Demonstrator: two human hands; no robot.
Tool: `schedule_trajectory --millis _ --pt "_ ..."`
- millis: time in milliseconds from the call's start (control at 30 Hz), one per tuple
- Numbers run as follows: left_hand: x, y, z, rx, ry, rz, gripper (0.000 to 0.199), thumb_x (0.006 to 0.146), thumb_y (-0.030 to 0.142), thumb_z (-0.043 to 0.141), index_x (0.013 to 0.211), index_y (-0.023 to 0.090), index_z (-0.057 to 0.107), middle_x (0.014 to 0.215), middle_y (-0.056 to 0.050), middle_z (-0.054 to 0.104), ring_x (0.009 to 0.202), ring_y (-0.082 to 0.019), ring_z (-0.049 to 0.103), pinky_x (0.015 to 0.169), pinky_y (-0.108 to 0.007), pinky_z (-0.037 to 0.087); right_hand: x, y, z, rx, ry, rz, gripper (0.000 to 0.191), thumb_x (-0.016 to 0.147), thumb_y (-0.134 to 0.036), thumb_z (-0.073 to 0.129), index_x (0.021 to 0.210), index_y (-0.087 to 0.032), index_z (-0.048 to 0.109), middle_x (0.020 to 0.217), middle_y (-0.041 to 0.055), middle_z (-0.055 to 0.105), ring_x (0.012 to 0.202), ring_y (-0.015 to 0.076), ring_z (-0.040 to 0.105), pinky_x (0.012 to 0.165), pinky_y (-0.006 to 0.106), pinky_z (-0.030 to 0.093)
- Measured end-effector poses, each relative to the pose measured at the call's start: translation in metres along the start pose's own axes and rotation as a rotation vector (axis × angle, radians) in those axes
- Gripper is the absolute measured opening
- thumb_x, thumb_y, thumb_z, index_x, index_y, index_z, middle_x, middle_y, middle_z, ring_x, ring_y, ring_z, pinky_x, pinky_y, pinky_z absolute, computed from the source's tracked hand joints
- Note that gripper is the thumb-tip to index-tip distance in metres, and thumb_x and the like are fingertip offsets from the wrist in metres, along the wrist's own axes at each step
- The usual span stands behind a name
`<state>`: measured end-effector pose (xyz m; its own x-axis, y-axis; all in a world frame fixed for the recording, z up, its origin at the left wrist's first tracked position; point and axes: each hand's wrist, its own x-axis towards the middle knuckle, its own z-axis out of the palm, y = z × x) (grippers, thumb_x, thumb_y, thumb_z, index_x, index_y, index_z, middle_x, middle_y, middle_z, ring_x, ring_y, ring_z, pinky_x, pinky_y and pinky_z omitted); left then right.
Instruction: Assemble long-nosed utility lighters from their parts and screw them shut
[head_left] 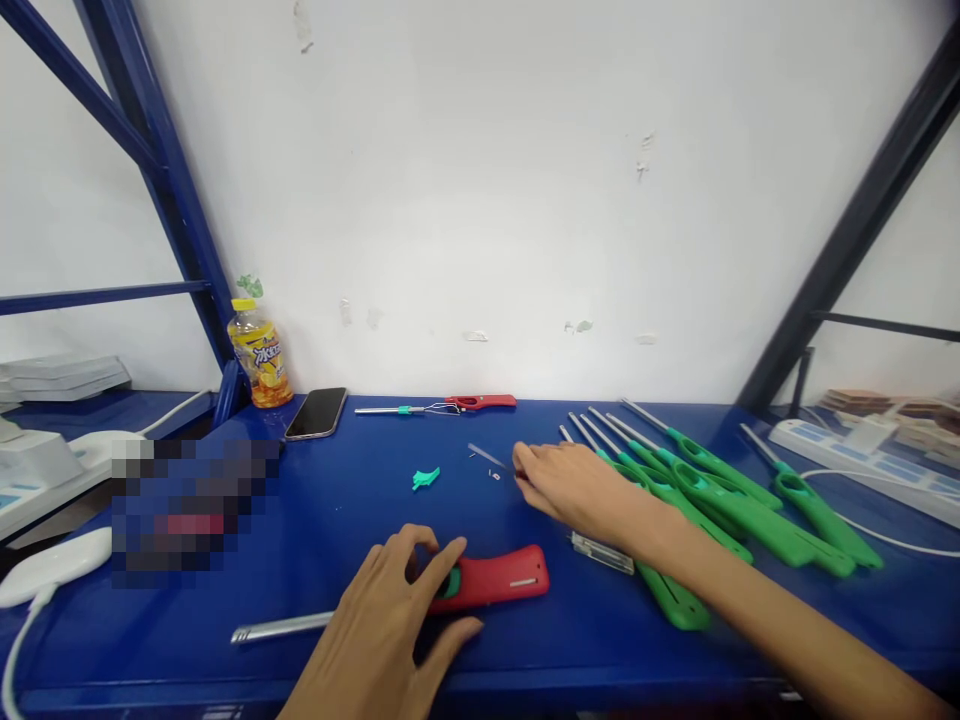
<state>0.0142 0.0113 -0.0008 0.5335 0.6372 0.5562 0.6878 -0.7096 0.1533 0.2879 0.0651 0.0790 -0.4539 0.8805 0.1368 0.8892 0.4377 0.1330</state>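
My left hand (394, 620) lies over the trigger area of a red long-nosed lighter (502, 578), fingers on one side and thumb on the other. The lighter rests on the blue table, its metal barrel (281, 627) showing left of my hand. My right hand (562, 480) is closed low over the table, fingertips pinched at the end of a thin translucent strip (489, 457). Tiny pale parts (493, 475) lie beside the strip. A turquoise plastic piece (425, 479) sits left of them. Near my right wrist lies a clear plastic part (602, 553), probably a fuel tank.
Several green long-nosed lighters (787, 525) are spread at the right. An opened red lighter (487, 401) with wires lies by the wall. A phone (317, 412) and a drink bottle (261, 360) stand at the back left. Power strips (870, 460) and cables edge the table.
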Motion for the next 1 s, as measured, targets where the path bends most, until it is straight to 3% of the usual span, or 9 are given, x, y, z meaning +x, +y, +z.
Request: schedule_trajectory --millis 100,200,433,733,1000 --pt "-0.002 -0.001 0.000 0.040 -0.009 0.006 0.043 0.094 0.042 0.075 0.134 0.028 0.069 0.124 -0.011 0.067 0.108 -0.034 0.073 0.093 -0.056 0.064 0.014 0.006 -0.012 0.060 0.027 0.028 0.020 0.107 -0.018 0.041 0.118 -0.012 0.057 0.094 0.0122 0.074 0.074 0.0224 0.067 0.068 0.032 0.041" --pt "-0.001 -0.001 0.000 0.046 -0.019 0.035 0.043 0.098 0.038 0.071 0.139 0.030 0.066 0.123 -0.009 0.069 0.108 -0.032 0.073 0.095 -0.054 0.064 0.028 0.011 -0.016 0.132 0.050 0.049 0.019 0.109 -0.024 0.049 0.122 -0.014 0.059 0.106 0.0080 0.072 0.083 0.0192 0.067 0.078 0.034 0.052" --pt "0.005 -0.002 -0.003 0.030 -0.052 0.119 0.036 0.104 0.027 0.060 0.139 0.031 0.065 0.118 -0.006 0.071 0.102 -0.027 0.075 0.090 -0.047 0.067 0.047 0.010 0.009 0.192 0.015 0.137 0.031 0.105 -0.041 0.065 0.124 -0.016 0.067 0.115 0.0068 0.072 0.097 0.0213 0.072 0.087 0.043 0.061" --pt "0.004 -0.001 0.000 0.061 -0.039 0.152 0.036 0.104 0.025 0.059 0.140 0.029 0.063 0.120 -0.007 0.072 0.103 -0.027 0.075 0.092 -0.046 0.066 0.052 0.019 0.019 0.249 -0.047 -0.083 0.026 0.104 -0.034 0.069 0.123 -0.017 0.069 0.125 0.0081 0.070 0.107 0.0233 0.071 0.094 0.046 0.061" --pt "0.009 -0.005 0.006 0.111 -0.026 0.194 0.036 0.097 0.023 0.069 0.133 0.026 0.066 0.110 -0.005 0.074 0.090 -0.025 0.076 0.079 -0.041 0.068 0.055 0.018 0.028 0.230 -0.008 -0.053 0.024 0.104 -0.034 0.068 0.120 -0.016 0.069 0.118 0.0070 0.072 0.100 0.0214 0.072 0.089 0.043 0.062"
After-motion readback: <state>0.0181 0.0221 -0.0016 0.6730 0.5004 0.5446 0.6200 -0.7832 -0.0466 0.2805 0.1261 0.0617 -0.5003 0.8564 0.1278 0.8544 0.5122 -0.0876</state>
